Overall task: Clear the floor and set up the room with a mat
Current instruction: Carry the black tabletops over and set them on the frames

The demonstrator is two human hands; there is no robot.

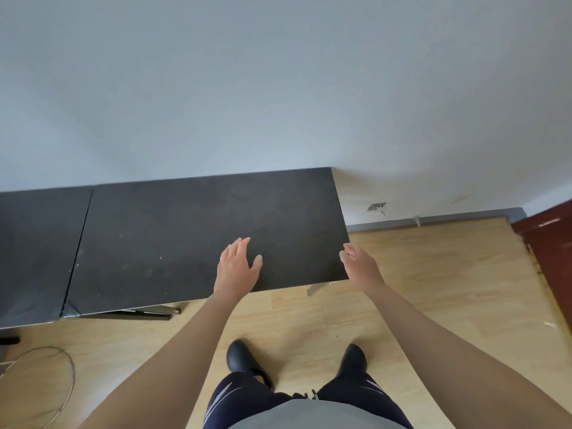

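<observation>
I stand on a pale wood-plank floor [433,289], both bare arms stretched toward a dark matt table [173,230] set against the far wall [278,88]. My left hand [236,267] is spread flat over the near right part of the table, grip apart, fingers straight. I cannot tell whether it touches the top. My right hand [360,267] is at the table's right edge, fingers loosely bent, grip apart, holding nothing. No mat is in view. To shift this table well, I judge I should take both edges firmly and lift rather than drag, sparing the planks. A second dark table [37,243] abuts on the left. A wire hoop [49,348] lies on the floor, near left.
</observation>
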